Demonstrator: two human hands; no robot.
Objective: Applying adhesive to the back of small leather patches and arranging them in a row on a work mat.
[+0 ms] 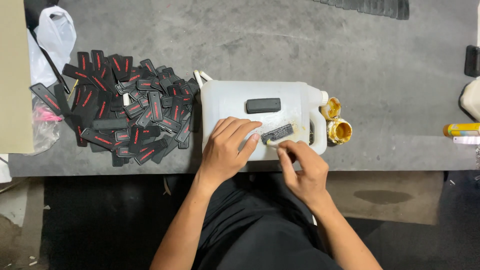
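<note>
Left hand [227, 147] lies flat, fingers extended, pinning the left end of a small black rubber patch [277, 133] on the side of a white plastic jug [235, 100]. Right hand [300, 167], to the near right, pinches a thin applicator stick [272, 142] against the patch's near edge. Patch appears light, flexible and likely tacky; best held by its edges.

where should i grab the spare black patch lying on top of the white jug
Take the black patch by its two long edges, coming straight down from above. It lies flat and alone on the white jug, with bare plastic all round, well clear of the left hand and right hand.
</note>
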